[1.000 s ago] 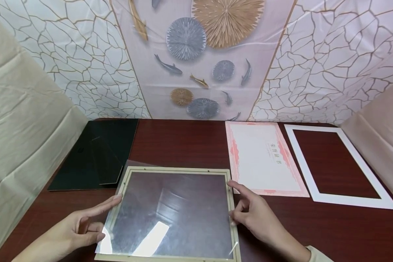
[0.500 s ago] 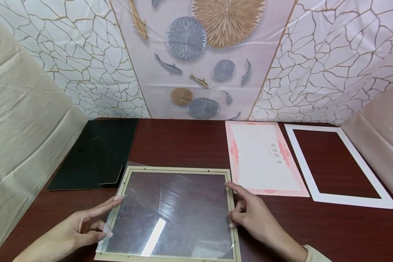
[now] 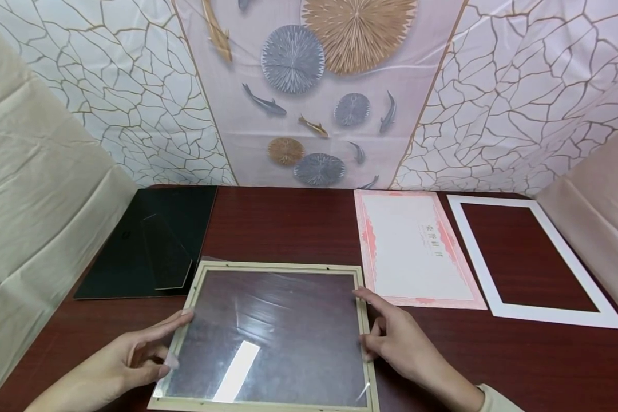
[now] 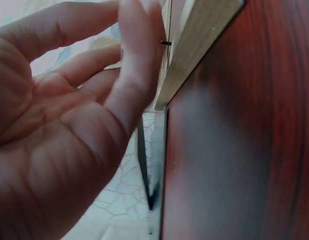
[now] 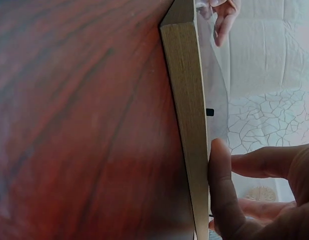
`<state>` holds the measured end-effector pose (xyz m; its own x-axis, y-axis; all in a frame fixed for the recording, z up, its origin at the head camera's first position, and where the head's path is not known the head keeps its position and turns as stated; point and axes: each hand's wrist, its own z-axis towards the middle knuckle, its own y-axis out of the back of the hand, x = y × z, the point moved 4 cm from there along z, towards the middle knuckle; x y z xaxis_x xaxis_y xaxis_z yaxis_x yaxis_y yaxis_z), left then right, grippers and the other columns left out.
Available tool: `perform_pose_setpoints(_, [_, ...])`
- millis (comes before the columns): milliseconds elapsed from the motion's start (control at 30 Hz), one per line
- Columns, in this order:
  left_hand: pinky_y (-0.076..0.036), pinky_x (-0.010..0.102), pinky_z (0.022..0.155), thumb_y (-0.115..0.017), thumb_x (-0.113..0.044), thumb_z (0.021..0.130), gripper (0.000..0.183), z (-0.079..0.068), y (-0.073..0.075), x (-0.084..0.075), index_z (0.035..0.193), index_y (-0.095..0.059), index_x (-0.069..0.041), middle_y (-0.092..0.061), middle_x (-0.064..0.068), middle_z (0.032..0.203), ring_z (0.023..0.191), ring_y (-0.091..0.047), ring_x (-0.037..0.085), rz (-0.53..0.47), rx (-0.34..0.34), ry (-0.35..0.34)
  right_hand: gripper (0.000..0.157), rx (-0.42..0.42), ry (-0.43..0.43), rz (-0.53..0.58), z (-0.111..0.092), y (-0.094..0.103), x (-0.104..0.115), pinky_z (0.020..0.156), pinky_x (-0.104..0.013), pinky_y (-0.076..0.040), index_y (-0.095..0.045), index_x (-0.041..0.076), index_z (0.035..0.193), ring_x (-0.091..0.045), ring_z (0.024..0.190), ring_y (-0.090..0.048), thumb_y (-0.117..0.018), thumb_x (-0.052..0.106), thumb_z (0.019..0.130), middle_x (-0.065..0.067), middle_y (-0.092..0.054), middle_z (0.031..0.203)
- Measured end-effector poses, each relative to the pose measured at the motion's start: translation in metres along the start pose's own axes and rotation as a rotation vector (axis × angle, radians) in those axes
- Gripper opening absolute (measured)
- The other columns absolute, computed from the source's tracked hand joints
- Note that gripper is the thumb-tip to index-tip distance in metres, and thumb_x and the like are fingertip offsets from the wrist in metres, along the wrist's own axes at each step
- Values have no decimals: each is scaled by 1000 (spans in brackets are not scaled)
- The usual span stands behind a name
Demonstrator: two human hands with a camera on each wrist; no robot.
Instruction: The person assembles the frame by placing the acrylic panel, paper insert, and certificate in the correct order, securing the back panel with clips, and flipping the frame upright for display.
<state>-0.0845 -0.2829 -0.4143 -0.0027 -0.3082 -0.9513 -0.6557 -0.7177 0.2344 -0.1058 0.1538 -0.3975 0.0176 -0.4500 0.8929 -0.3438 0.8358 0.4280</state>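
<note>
A pale wooden picture frame [image 3: 283, 267] lies on the table with a clear plastic sheet [image 3: 288, 337] over its opening. The sheet extends slightly past the frame's left and upper-left edges. My left hand [image 3: 118, 366] pinches the sheet's left edge between thumb and bent fingers, its index finger stretched along the frame's side. At the opposite side, my right hand [image 3: 407, 343] touches the rim with an extended index finger and thumb. In the right wrist view, the sheet [image 5: 218, 90] bows up from the frame [image 5: 187, 100], beside the right thumb [image 5: 224, 195].
A black backing board [image 3: 113, 252] with a stand leg [image 3: 167, 252] lies at the back left. On the right are a pink-bordered certificate [image 3: 401, 246] and a white mat [image 3: 551, 317]. Cloth walls [image 3: 41, 229] enclose the dark red table [image 3: 283, 223].
The sheet has shifted slightly right and down, so less of it sticks out past the frame's upper left. The left hand has moved slightly right with it; the frame stays put.
</note>
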Motion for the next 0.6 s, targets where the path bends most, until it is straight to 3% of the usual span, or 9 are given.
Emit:
perform_pose_setpoints(67, [-54, 23, 69, -66, -6, 101, 81, 1, -2, 0, 168, -21, -8, -47, -14, 154, 83, -61, 8, 92, -48, 21, 78, -1, 8, -11, 0, 0, 0, 62, -21, -52, -46, 3, 155, -13, 53, -65, -71, -10, 83, -6, -65, 62])
perform_pose_setpoints(167, [-47, 25, 56, -72, -11, 98, 83, 1, -6, 0, 168, -25, -12, -52, 12, 140, 69, -51, 4, 227, -100, 28, 75, -10, 34, -15, 0, 0, 1, 61, -21, -52, -49, 2, 153, -12, 52, -64, -71, -10, 82, -25, -75, 106])
perform_pose_setpoints(233, [-43, 24, 56, -75, -15, 96, 86, 2, -10, -1, 167, -28, -16, -54, 22, 140, 72, -44, 1, 374, -145, 12, 74, -17, 41, -26, 0, 0, 1, 61, -21, -51, -51, 3, 152, -12, 52, -64, -71, -11, 82, -33, -60, 142])
perform_pose_setpoints(300, [-42, 21, 61, -79, -18, 93, 87, 2, -14, -1, 166, -32, -19, -51, 27, 151, 83, -41, -1, 529, -200, -13, 74, -21, 45, -35, 0, 0, 2, 59, -21, -50, -52, 3, 151, -11, 51, -64, -70, -12, 81, -31, -35, 164])
perform_pose_setpoints(400, [-41, 19, 71, -85, -18, 86, 90, 3, -19, -2, 163, -39, -24, -46, 29, 158, 100, -34, -6, 716, -295, -41, 74, -21, 32, -64, 1, 0, 3, 58, -20, -49, -53, 4, 151, -11, 51, -64, -68, -13, 81, -30, -30, 167])
perform_pose_setpoints(467, [-42, 19, 72, -88, -16, 82, 92, 3, -23, -2, 162, -43, -22, -46, 32, 157, 104, -34, -4, 767, -331, -66, 74, -22, 30, -79, 1, 0, 3, 59, -20, -48, -53, 5, 151, -10, 50, -63, -68, -13, 80, -30, -30, 167])
perform_pose_setpoints(600, [-44, 22, 78, -89, -18, 82, 90, 6, -28, -1, 161, -44, -22, -40, 33, 161, 112, -37, 9, 761, -329, 7, 73, -33, 44, -127, 1, 1, 4, 63, -20, -46, -55, 6, 149, -5, 51, -57, -72, -9, 80, -29, -34, 166])
